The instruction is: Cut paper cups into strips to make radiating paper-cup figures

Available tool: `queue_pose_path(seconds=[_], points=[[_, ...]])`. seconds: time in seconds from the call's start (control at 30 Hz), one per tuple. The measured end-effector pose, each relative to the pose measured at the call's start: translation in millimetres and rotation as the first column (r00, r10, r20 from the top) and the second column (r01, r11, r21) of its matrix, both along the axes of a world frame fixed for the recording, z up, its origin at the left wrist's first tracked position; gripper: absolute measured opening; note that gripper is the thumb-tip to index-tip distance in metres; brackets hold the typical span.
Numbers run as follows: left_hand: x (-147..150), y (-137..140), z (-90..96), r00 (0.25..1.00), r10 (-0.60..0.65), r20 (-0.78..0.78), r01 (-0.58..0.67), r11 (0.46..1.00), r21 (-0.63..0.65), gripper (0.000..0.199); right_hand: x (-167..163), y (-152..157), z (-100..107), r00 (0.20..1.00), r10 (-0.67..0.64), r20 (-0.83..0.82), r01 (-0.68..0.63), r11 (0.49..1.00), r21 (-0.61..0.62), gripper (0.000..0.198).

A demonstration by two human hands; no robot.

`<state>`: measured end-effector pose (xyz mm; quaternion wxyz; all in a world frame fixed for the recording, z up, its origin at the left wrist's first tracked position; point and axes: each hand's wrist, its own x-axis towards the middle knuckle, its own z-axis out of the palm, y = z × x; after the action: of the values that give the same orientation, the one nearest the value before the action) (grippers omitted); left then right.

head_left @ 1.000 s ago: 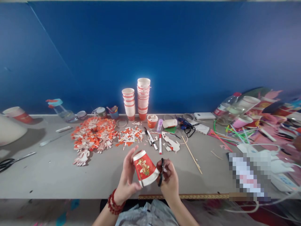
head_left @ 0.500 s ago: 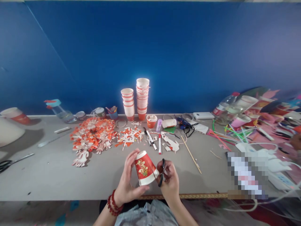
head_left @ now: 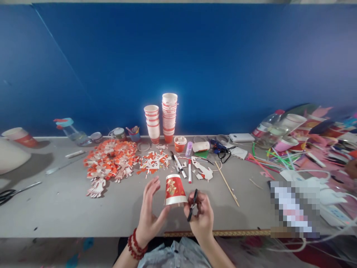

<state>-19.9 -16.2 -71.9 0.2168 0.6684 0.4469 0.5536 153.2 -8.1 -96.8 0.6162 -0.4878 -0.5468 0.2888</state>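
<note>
A red paper cup [head_left: 175, 189] with a gold printed figure is upside down, its wide white rim low. My left hand [head_left: 152, 210], a red bead bracelet at its wrist, is open to the left of the cup. Its fingers are spread, and the thumb tip comes close to the rim. My right hand [head_left: 202, 216] is closed around black-handled scissors [head_left: 192, 206], whose blades are mostly hidden. Its fingertips meet the cup's lower right rim and seem to hold the cup there.
Paper cutouts [head_left: 111, 160] and scraps [head_left: 154, 160] lie left of centre. Behind them rise two cup stacks [head_left: 169, 119]. Markers [head_left: 190, 171], a wooden stick [head_left: 227, 184] and a glue gun [head_left: 219, 146] are beyond my hands. Other scissors [head_left: 16, 191] lie far left; cables and a power strip [head_left: 331, 214] sit right.
The cup has turned more upright and moved slightly up and right. My left fingers have come away from its side. The scissors stay in my right hand.
</note>
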Motion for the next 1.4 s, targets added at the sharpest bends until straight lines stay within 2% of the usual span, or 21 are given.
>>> queue_pose_path(seconds=[0.1,0.2,0.27,0.3,0.33,0.4,0.47,0.5,0.6,0.67,0.73,0.8,0.87,0.93,0.97,1.03,1.1,1.27,1.4], points=[[0.8,-10.0,2.2,0.989,0.032,-0.144,-0.027,0.999,0.034,0.052,5.6,1.7,-6.1,0.973,-0.024,0.228,-0.005,0.992,0.123,0.026],[4.0,-13.9,2.5,0.996,-0.005,-0.086,0.004,1.000,-0.019,0.038,10.0,3.4,-4.8,0.922,-0.104,0.372,0.009,0.969,0.248,0.028],[6.6,-10.4,1.6,0.991,0.033,0.130,-0.016,0.992,-0.128,0.037,12.1,4.3,-1.3,0.898,-0.129,0.421,-0.015,0.946,0.323,0.033],[7.6,-7.3,1.2,0.960,0.057,0.275,0.004,0.976,-0.216,0.039,12.8,4.6,0.5,0.888,-0.128,0.441,-0.039,0.936,0.351,0.035],[8.6,-3.8,1.0,0.903,0.077,0.422,0.065,0.948,-0.311,0.039,13.2,4.8,2.0,0.879,-0.120,0.461,-0.067,0.926,0.371,0.037],[10.5,2.8,1.4,0.747,0.086,0.659,0.294,0.846,-0.444,0.040,12.7,4.6,3.4,0.861,-0.087,0.501,-0.129,0.916,0.381,0.040],[13.2,7.9,2.6,0.608,0.087,0.789,0.483,0.749,-0.454,0.040,10.3,3.3,3.3,0.842,-0.040,0.538,-0.184,0.916,0.357,0.042],[14.8,9.7,3.3,0.563,0.094,0.821,0.521,0.731,-0.441,0.040,8.7,2.1,3.2,0.838,-0.014,0.546,-0.203,0.920,0.335,0.043],[18.5,13.5,4.9,0.502,0.140,0.853,0.492,0.765,-0.415,0.036,5.7,-4.2,5.7,0.855,0.101,0.509,-0.221,0.959,0.180,0.041],[18.4,15.6,5.7,0.480,0.147,0.865,0.459,0.798,-0.391,0.034,8.7,-10.8,10.2,0.884,0.219,0.414,-0.234,0.972,-0.013,0.038],[16.2,17.6,7.1,0.459,0.131,0.879,0.437,0.827,-0.352,0.033,17.0,-18.7,15.7,0.898,0.351,0.267,-0.300,0.930,-0.213,0.033],[13.2,19.4,9.4,0.452,0.119,0.884,0.419,0.847,-0.328,0.035,28.7,-26.4,20.0,0.873,0.480,0.085,-0.430,0.841,-0.328,0.028],[10.8,21.3,12.1,0.449,0.098,0.888,0.406,0.863,-0.300,0.040,39.6,-33.0,22.5,0.779,0.621,-0.085,-0.597,0.694,-0.401,0.042],[10.3,23.2,14.3,0.449,0.071,0.891,0.403,0.874,-0.273,0.044,45.8,-38.0,23.8,0.678,0.704,-0.211,-0.702,0.534,-0.471,0.054],[10.8,24.1,15.0,0.451,0.062,0.890,0.401,0.877,-0.264,0.045,46.5,-39.8,24.3,0.646,0.720,-0.254,-0.726,0.475,-0.498,0.058],[12.9,25.4,15.9,0.465,0.059,0.883,0.391,0.882,-0.264,0.046,43.4,-41.7,25.8,0.617,0.725,-0.306,-0.744,0.410,-0.528,0.062],[15.7,25.6,16.4,0.484,0.052,0.873,0.387,0.882,-0.267,0.048,36.4,-40.8,28.1,0.623,0.715,-0.317,-0.742,0.411,-0.529,0.064],[18.3,22.4,17.0,0.507,-0.008,0.862,0.418,0.877,-0.237,0.045,19.5,-32.1,32.3,0.644,0.696,-0.318,-0.742,0.469,-0.479,0.064],[16.9,20.4,15.4,0.517,-0.013,0.856,0.426,0.871,-0.244,0.037,15.0,-29.1,29.4,0.644,0.680,-0.351,-0.749,0.466,-0.471,0.062]])
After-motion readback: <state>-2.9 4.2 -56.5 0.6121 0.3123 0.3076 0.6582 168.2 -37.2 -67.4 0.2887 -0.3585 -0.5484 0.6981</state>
